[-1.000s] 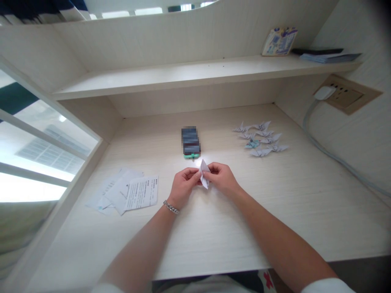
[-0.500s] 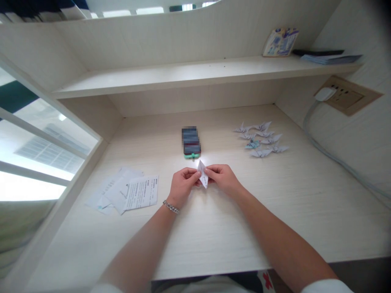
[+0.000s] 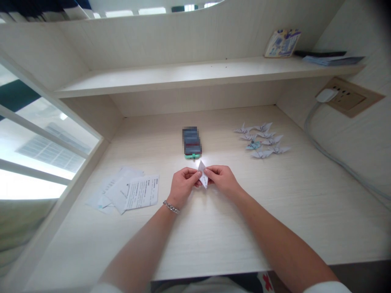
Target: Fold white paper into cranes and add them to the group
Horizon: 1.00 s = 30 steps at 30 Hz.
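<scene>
Both my hands meet over the middle of the pale wooden desk (image 3: 214,228). Between them stands a small folded piece of white paper (image 3: 203,173), pointed at the top. My left hand (image 3: 182,186), with a metal bracelet at the wrist, pinches its left side. My right hand (image 3: 222,179) pinches its right side. Just behind the paper lies a phone (image 3: 192,142) with a green edge.
Several folded paper cranes (image 3: 262,140) lie at the back right. A few printed sheets (image 3: 128,193) lie to the left. A shelf (image 3: 189,75) runs above the desk with a card (image 3: 282,42) and booklets. A white plug (image 3: 325,95) and cable hang on the right wall.
The folded paper has sunk a little and turned slightly between my fingers. Both hands stay in the same place.
</scene>
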Available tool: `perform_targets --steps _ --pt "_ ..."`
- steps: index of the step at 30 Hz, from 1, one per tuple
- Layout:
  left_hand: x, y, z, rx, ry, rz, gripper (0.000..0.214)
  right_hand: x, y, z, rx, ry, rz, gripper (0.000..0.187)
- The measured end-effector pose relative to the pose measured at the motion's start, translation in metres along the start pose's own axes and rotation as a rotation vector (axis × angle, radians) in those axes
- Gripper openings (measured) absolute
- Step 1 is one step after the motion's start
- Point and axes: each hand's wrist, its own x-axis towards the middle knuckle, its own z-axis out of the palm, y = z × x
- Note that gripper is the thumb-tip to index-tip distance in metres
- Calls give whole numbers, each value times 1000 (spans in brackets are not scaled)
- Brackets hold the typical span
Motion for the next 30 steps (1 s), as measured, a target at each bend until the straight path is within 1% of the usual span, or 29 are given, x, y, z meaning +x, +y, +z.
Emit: perform_targets --steps 7,13,15,18,20,24,30 --pt "2 -7 -2 -38 -22 -22 28 0 1 1 6 6 13 28" --pt "2 -5 -3 -23 -29 -48 27 0 -1 0 -77 -15 21 28" --pt "2 -3 -2 -25 -26 -64 27 0 -3 -2 -151 -2 -9 27" --pt "0 0 -1 -11 -42 -81 25 0 -6 -4 -262 69 -116 23" --pt "-2 1 1 16 -66 -81 24 0 -7 -5 -270 104 -154 22" --pt "-3 1 2 77 -86 -74 24 0 -8 -4 -202 107 -118 24" --pt "-5 6 4 108 -64 -75 23 0 -8 -3 -143 124 -46 28"
